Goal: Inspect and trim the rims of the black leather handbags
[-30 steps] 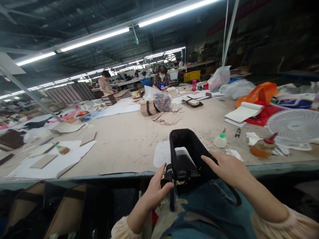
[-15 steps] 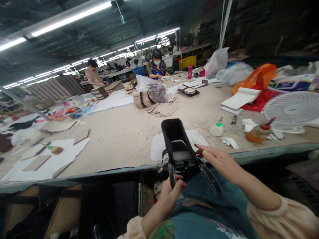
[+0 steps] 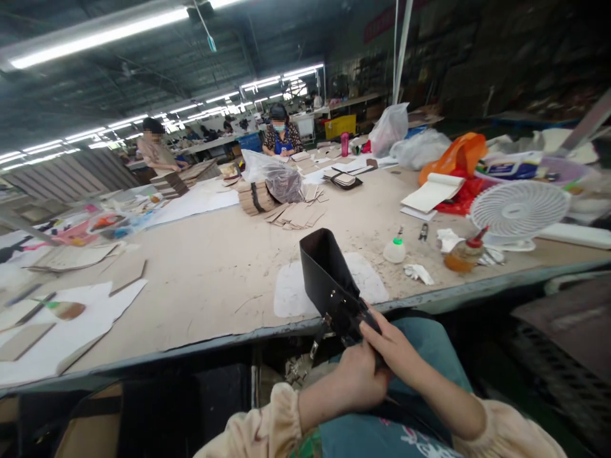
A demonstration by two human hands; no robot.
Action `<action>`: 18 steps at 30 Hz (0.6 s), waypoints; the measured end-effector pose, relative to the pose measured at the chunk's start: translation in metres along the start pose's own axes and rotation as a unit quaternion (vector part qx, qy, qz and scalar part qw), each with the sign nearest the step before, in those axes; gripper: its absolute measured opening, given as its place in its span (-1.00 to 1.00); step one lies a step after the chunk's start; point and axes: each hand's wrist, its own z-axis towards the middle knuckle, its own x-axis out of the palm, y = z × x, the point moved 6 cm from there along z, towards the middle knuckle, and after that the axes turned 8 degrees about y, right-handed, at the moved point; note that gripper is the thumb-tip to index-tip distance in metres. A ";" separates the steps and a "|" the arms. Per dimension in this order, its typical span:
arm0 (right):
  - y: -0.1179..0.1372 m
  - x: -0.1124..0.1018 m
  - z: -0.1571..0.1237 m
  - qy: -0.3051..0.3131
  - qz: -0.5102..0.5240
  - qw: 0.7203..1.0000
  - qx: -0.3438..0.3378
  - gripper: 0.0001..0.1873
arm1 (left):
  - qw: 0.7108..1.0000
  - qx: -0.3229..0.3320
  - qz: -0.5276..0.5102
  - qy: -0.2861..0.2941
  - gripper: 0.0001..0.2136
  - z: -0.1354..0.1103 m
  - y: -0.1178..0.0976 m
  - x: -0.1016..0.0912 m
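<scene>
A black leather bag (image 3: 324, 273) leans over the near edge of the work table (image 3: 210, 273), its lower end resting in my lap. My left hand (image 3: 358, 381) is closed around the bag's lower end near a metal buckle (image 3: 315, 348). My right hand (image 3: 389, 343) lies on top of the left, fingers curled over the same end of the bag. Both wrists wear pale peach sleeves.
On the table stand a small white glue bottle (image 3: 394, 250), an amber bottle with a red cap (image 3: 461, 257), a white fan (image 3: 519, 210), an open notebook (image 3: 432, 193) and stacks of cardboard pieces (image 3: 291, 213). Two people (image 3: 281, 130) work at the far side.
The bag has tipped over, its open mouth now turned away. My right hand came in from the bag's side onto its lower end, joining the left. The view swung right.
</scene>
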 end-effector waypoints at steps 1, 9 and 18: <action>0.000 -0.001 0.001 -0.005 -0.016 1.000 0.001 -0.29 | 1.000 -0.001 0.030 0.003 -0.57 0.006 -0.001 0.002; 0.006 -0.013 0.000 -0.039 -0.077 0.996 0.012 -0.49 | 0.983 0.028 0.154 -0.097 -0.60 0.019 0.002 -0.004; 0.006 0.006 -0.003 0.075 0.068 0.995 -0.024 -0.41 | 0.946 0.061 -0.193 -0.254 -0.88 -0.021 0.003 -0.088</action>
